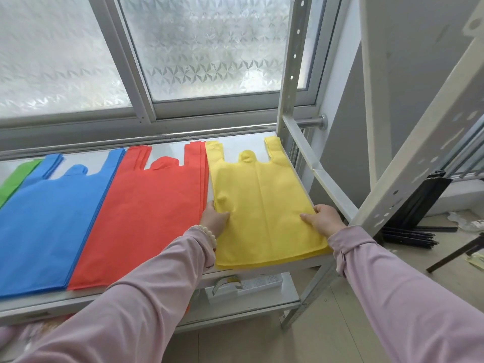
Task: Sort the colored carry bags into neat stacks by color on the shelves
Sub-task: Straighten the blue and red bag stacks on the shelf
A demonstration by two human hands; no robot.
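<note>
Four flat stacks of carry bags lie side by side on the white shelf [262,269]: green [11,179] at the far left, then blue [49,218], red [146,213], and yellow [262,200] at the right end. My left hand [214,220] grips the yellow stack's left edge, thumb on top. On the stack's right edge my right hand [323,218] does the same, its thumb pressed onto the top bag. The handles of all stacks point toward the window.
A frosted window [199,48] runs behind the shelf. A perforated metal upright [292,74] stands at the shelf's back right and another [419,142] at the front right. A lower shelf holds a white tray [246,285]. Black rods [408,234] lie on the floor at right.
</note>
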